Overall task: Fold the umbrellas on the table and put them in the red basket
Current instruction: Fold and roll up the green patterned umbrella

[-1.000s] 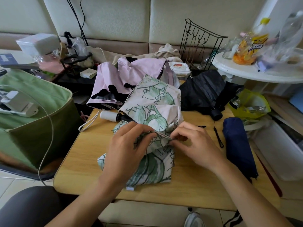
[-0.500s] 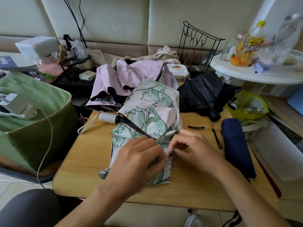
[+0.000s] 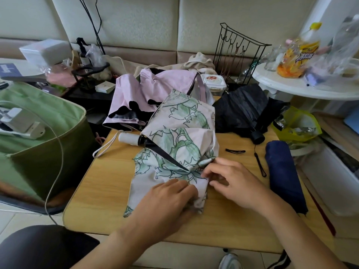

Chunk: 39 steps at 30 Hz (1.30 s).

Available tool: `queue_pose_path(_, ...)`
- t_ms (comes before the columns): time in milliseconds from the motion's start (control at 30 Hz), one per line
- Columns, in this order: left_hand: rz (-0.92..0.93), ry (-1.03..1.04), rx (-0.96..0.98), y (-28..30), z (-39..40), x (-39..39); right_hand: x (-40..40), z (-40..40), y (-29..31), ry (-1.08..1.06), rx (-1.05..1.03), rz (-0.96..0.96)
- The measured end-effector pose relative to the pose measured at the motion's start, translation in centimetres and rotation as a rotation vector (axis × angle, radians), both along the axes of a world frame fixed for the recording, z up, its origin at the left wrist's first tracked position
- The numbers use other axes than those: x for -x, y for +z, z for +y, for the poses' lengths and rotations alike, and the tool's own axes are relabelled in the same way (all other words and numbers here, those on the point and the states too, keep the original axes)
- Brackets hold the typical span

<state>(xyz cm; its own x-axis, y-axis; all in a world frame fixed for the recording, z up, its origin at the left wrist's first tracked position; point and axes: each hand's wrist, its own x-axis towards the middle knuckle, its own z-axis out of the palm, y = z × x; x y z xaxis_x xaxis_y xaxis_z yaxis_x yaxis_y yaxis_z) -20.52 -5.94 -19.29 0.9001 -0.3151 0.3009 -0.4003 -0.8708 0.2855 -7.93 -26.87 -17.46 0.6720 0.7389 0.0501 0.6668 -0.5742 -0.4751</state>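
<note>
Head view: floral umbrella is lying loose across the wooden table, canopy unfolded, white handle pointing left. Near edge of the cloth is pressed flat under the left hand, likely to hold a pleat. A fold just beside it is pinched by the right hand. Pink umbrella, black umbrella and rolled navy umbrella are waiting. Left fingertips are hidden by cloth; no red basket is seen.

The left hand is covering part of the leaf-print umbrella, hiding its fingertips. The picture's edge is cutting off the green bag.
</note>
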Motion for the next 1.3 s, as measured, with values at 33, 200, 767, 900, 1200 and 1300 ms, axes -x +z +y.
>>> queue_pose_path(33, 0.009, 0.040, 0.077, 0.3, 0.1, -0.2, 0.0, -0.1, 0.1, 0.009, 0.003, 0.011)
queue_pose_path(200, 0.083, 0.196, 0.417, 1.7, 1.5, -1.0, 0.5, 0.0, 1.0, 0.076, -0.127, 0.095)
queue_pose_path(767, -0.345, -0.067, 0.139, 3.7, 1.0, 0.2, 1.0, 0.7, 1.3, 0.110, -0.260, 0.106)
queue_pose_path(900, -0.219, -0.191, -0.072, 2.2, -1.0, 1.6, 0.6, 0.9, 0.3, 0.087, -0.186, 0.122)
queue_pose_path(1200, 0.122, 0.124, 0.406, 1.1, 1.0, -0.8, 1.1, 0.4, 0.8, -0.036, -0.300, 0.120)
queue_pose_path(1300, 0.176, 0.256, 0.583, 1.8, 1.4, -1.1, 1.3, 0.3, 1.0, -0.006, -0.349, 0.145)
